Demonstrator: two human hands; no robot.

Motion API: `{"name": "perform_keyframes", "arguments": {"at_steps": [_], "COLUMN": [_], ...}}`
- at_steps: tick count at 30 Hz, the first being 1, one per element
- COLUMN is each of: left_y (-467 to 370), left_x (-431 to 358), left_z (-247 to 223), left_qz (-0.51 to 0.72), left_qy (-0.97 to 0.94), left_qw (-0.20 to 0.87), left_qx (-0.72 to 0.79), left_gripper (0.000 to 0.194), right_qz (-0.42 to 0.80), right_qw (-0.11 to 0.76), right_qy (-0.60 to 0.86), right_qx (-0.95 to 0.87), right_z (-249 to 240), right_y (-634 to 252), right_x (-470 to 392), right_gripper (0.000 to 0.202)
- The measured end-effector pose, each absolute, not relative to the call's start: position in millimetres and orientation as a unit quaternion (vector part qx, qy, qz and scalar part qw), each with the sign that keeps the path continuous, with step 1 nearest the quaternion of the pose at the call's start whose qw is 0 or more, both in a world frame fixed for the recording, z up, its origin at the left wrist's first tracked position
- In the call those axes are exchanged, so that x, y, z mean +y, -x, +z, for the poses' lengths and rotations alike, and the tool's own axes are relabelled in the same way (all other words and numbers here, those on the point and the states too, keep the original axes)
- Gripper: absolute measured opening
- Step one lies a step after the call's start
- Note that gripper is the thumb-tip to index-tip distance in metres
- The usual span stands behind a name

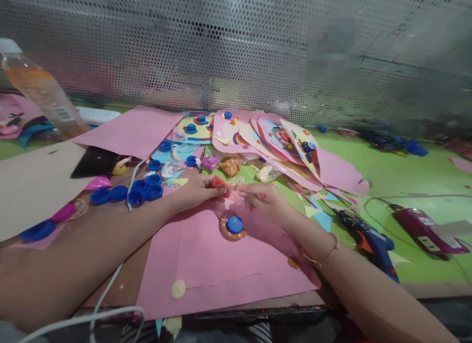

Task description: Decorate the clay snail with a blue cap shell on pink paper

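My left hand (201,189) is closed on a small plastic bag of red clay (219,182), held above the pink paper sheet (206,264). From the other side my right hand (267,200) pinches the clear, crumpled end of the same bag (236,184). Just below both hands, a blue bottle cap (234,224) with a brown clay band (233,236) curved round its lower side lies on the sheet. A flat pale yellow clay disc (178,289) is near the sheet's front edge. Part of a small orange-brown piece (293,262) shows by my right wrist.
Several blue caps (137,193) lie left of the sheet, with a white cable (133,178) running past. Bagged clay (230,167) and decorated paper cutouts (258,131) are behind. A glue gun (368,242) and a purple power strip (424,230) lie right; a bottle (40,92) stands left.
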State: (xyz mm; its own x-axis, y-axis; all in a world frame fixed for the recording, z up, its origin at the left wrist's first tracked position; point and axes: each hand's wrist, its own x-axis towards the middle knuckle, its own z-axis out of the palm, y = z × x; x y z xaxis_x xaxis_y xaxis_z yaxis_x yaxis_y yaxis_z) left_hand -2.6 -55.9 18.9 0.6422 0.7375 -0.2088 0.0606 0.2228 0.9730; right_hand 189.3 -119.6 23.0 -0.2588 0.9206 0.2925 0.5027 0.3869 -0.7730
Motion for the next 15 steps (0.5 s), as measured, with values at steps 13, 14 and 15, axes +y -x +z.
{"name": "perform_keyframes", "arguments": {"at_steps": [13, 14, 15], "left_y": [2, 2, 2], "left_x": [-53, -53, -52], "left_z": [19, 18, 18], "left_qz": [0.249, 0.245, 0.243], "left_qy": [-0.579, -0.585, -0.595], "left_qw": [0.692, 0.688, 0.68], "left_qx": [0.352, 0.352, 0.353], "left_gripper": [0.024, 0.025, 0.025], "right_qz": [0.304, 0.316, 0.329], "right_qw": [0.452, 0.447, 0.442], "right_qy": [0.502, 0.505, 0.506], "right_qx": [-0.671, -0.667, -0.664], "right_z": [35, 35, 35], "right_y": [-199, -198, -198], "right_x": [-124, -123, -122], "right_gripper": [0.044, 0.044, 0.043]}}
